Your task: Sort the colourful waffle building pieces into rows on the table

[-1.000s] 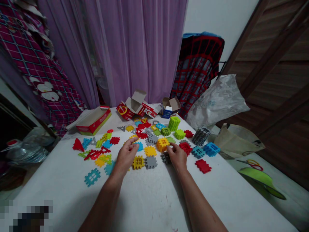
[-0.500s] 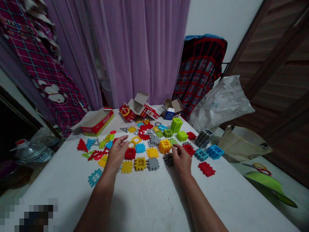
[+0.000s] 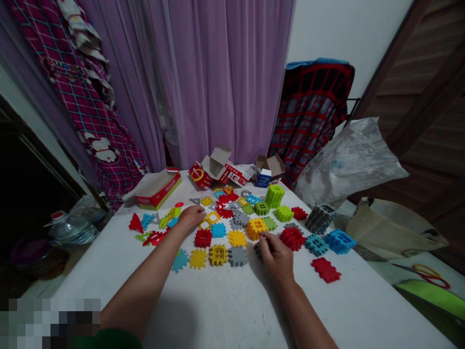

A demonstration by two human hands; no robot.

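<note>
My left hand (image 3: 191, 216) rests among plastic waffle blocks on the white table (image 3: 218, 310), its fingers next to a small yellow frame block (image 3: 212, 218) and holding nothing. My right hand (image 3: 276, 257) has its fingertips on a dark grey waffle block (image 3: 258, 250), which they partly hide. An orange-yellow cube block (image 3: 256, 229) stands just beyond those fingers. Nearer the table's front, a yellow block (image 3: 218, 255) and a grey block (image 3: 237, 256) lie between my hands. A green stacked block (image 3: 274, 196) stands upright at the back of the pile.
Open red-and-white cardboard boxes (image 3: 158, 189) stand along the table's far side, beside a stack of grey blocks (image 3: 319, 218) and a white plastic bag (image 3: 348, 165). A purple curtain (image 3: 225, 77) hangs behind. The table's right edge runs past a canvas bag (image 3: 392, 232).
My left hand has moved forward over the blocks, and my right hand has come onto the dark grey block. The whole view has shifted slightly.
</note>
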